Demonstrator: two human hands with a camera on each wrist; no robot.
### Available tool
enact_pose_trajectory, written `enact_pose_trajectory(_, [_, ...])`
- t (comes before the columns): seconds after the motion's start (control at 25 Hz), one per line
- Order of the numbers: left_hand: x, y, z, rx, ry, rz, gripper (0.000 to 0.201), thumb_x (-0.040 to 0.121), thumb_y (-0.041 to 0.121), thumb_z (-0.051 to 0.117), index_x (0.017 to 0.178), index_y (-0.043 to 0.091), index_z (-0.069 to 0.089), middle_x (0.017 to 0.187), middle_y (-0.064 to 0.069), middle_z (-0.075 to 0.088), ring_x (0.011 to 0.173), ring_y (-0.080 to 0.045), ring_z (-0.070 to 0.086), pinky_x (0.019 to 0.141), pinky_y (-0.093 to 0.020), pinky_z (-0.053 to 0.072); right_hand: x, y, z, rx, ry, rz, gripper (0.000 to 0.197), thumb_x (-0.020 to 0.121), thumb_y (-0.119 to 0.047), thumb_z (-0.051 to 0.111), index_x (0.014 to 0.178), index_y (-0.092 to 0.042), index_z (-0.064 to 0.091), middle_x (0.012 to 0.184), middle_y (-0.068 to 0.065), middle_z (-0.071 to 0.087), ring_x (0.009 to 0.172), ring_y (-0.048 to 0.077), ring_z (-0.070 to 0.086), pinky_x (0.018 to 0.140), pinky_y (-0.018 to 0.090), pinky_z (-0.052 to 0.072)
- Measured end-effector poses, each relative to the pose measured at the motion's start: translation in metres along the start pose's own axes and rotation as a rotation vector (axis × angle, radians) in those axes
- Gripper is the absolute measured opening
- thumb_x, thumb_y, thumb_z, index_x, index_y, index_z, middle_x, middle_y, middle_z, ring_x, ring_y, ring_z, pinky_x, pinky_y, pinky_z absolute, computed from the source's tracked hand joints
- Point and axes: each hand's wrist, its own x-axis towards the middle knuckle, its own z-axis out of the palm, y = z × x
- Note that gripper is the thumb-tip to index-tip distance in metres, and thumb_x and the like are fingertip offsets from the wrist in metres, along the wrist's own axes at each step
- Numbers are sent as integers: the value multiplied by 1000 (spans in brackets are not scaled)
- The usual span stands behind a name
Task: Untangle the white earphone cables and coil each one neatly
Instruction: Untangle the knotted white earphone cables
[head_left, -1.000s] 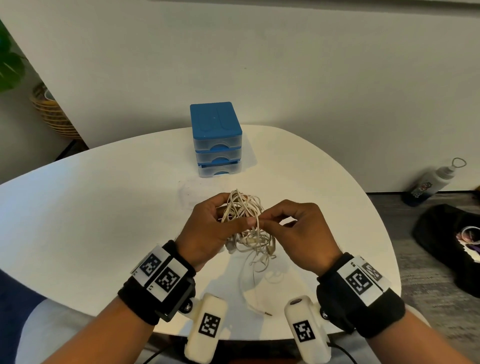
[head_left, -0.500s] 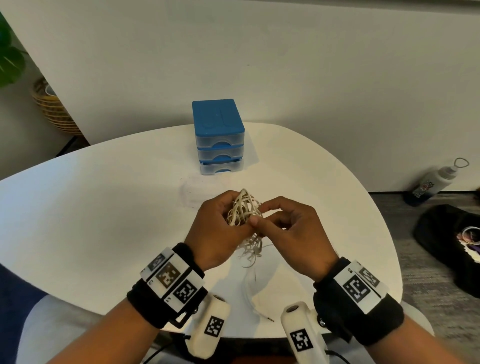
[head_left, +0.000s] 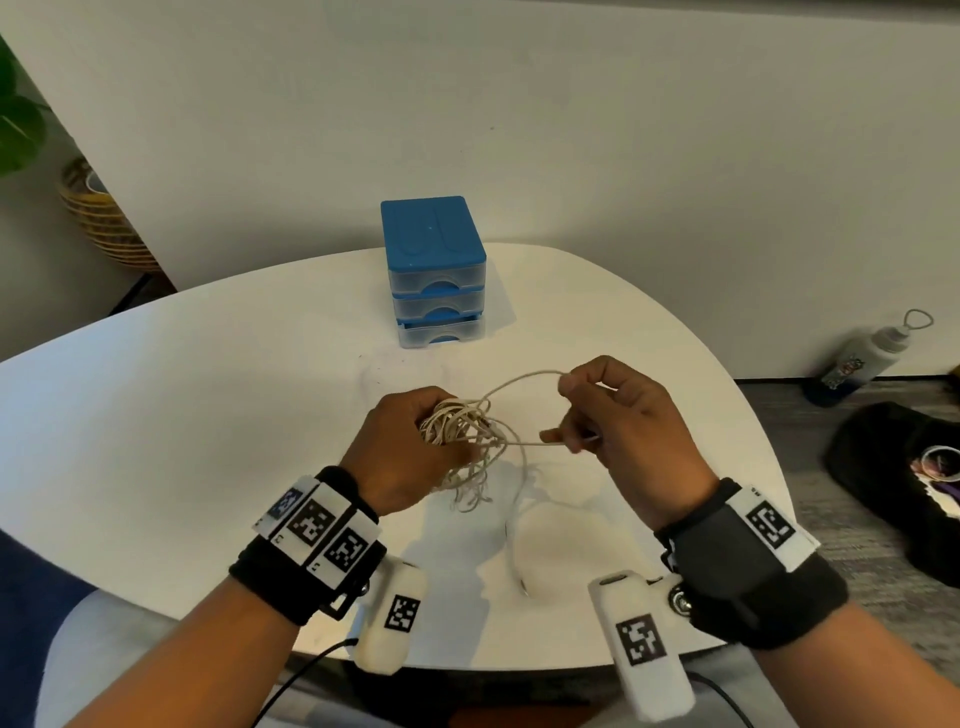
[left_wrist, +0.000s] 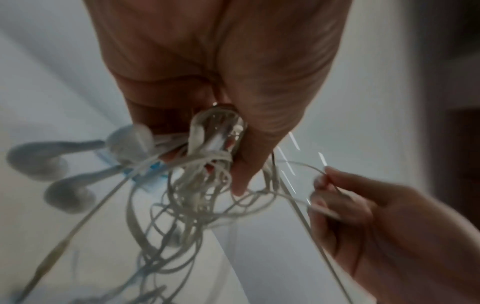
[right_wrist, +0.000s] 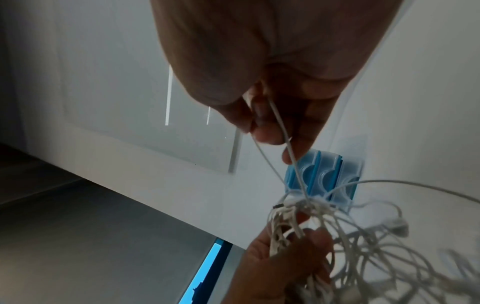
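A tangled bundle of white earphone cables (head_left: 460, 431) hangs above the white table (head_left: 182, 415), gripped by my left hand (head_left: 410, 457). Its loops (left_wrist: 192, 197) and earbuds (left_wrist: 67, 195) dangle below my left fingers (left_wrist: 241, 164). My right hand (head_left: 618, 421) is to the right of the bundle and pinches a loop of cable (head_left: 524, 379) drawn out from it. In the right wrist view the strand (right_wrist: 283, 133) runs between thumb and fingers down to the tangle (right_wrist: 324, 222). One loose cable end (head_left: 514, 545) trails onto the table near me.
A small blue three-drawer organizer (head_left: 434, 270) stands at the table's far middle. On the floor to the right are a bottle (head_left: 862, 364) and a dark bag (head_left: 904, 478). A woven basket (head_left: 98, 218) and a plant stand at the far left.
My right hand has moved right and away from the left, drawing a loop of cable out of the bundle. The left hand still holds the tangle.
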Motion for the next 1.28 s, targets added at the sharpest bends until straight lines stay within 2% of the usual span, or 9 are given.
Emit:
enact_pose_trajectory(0.12, [3,-5,-4,-69,-18,-31,26,69,9,83,91,15,71,84,-1,75,76,-14,70,70,-24,57,1,2,-13,-694,-142,-64,25,75,-32,80,79,-15,63,48,-1,39,46,13,33,53,18,36])
enact_pose_trajectory(0.2, [4,-7,-4,-54,-20,-22,25,69,9,83,90,15,71,83,-1,75,75,-14,70,70,-24,57,0,6,-15,-1107,-214,-83,19,77,-42,76,74,-26,66,48,-8,40,44,9,37,48,16,30])
enact_pose_trajectory(0.32, [6,-17,-3,19,-23,-39,20,69,13,83,84,18,70,78,1,73,73,-15,69,69,-28,56,3,5,-20,-1139,-87,-121,13,85,-37,68,75,-28,69,61,-9,55,58,7,50,58,21,36])
enact_pose_trajectory(0.44, [9,-26,-6,147,24,-60,14,70,18,79,76,19,66,72,0,70,70,-21,66,69,-36,54,9,-6,-32,-1279,58,-142,19,81,-44,70,93,-29,71,91,-7,67,87,17,61,73,29,44])
enact_pose_trajectory(0.6, [12,-28,-9,216,78,-86,13,74,16,75,72,14,63,67,-3,66,60,-17,56,63,-33,50,14,-17,-54,-1390,179,-147,23,75,-45,76,86,-26,72,81,-12,52,77,14,51,65,27,34])
enact_pose_trajectory(0.84, [10,-30,-5,221,72,-123,19,76,19,74,67,9,60,57,0,58,55,-14,48,57,-27,41,20,-26,-58,-563,149,-92,13,82,-20,74,69,-19,72,83,0,73,79,10,67,73,27,49])
enact_pose_trajectory(1.0, [11,-28,-5,182,93,-179,25,75,16,74,60,12,55,53,3,54,50,-14,46,50,-23,39,11,-57,-43,483,118,135,15,79,-14,61,65,-16,66,72,1,71,79,15,73,67,24,58])
enact_pose_trajectory(1.16, [12,-32,-5,177,103,-223,17,76,13,72,69,4,60,58,-2,58,53,-16,49,50,-23,40,3,-71,-37,663,115,35,13,82,-18,59,70,-15,63,75,-3,68,93,15,72,83,29,57])
enact_pose_trajectory(1.28, [14,-38,-8,229,117,-234,8,76,5,63,73,-1,59,61,-6,57,58,-21,47,55,-28,41,1,-70,-40,731,38,39,15,85,-19,54,70,-17,58,67,-7,59,59,4,62,56,17,53])
